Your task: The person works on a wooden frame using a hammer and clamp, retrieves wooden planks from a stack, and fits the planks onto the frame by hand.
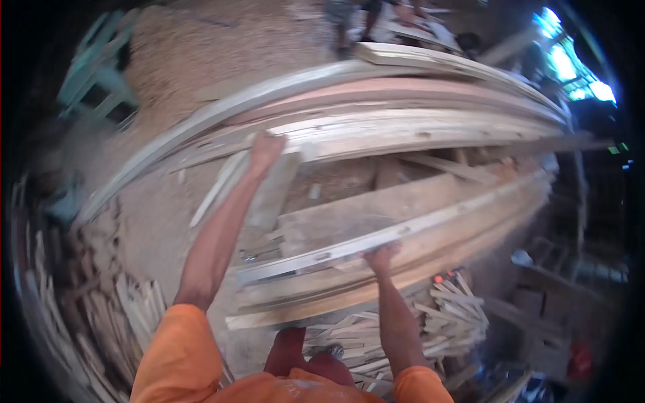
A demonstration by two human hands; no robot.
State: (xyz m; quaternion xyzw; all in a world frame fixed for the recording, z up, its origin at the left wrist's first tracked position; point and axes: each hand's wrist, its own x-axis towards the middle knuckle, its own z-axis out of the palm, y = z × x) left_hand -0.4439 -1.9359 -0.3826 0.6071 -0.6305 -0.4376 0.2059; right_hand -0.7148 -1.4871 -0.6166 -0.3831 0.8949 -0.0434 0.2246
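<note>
My left hand (267, 151) is closed on the near left end of a pale wooden board (363, 134), in the far stack of long planks. Closer to my body, my right hand (381, 256) has its fingers closed at the near edge of a narrow whitish strip (329, 255) with dark spots along it. That strip lies lengthwise over wider boards (302, 295). Between the two groups of planks is a flat wooden panel (363, 208). Motion blur softens the fingertips of both hands.
A green plastic chair (101, 74) stands at the far left. Scrap wood strips (416, 329) lie near my legs, and more sticks (94, 316) are piled at the left. Part of another person (410, 13) shows at the top. A red object (579, 359) is at the lower right.
</note>
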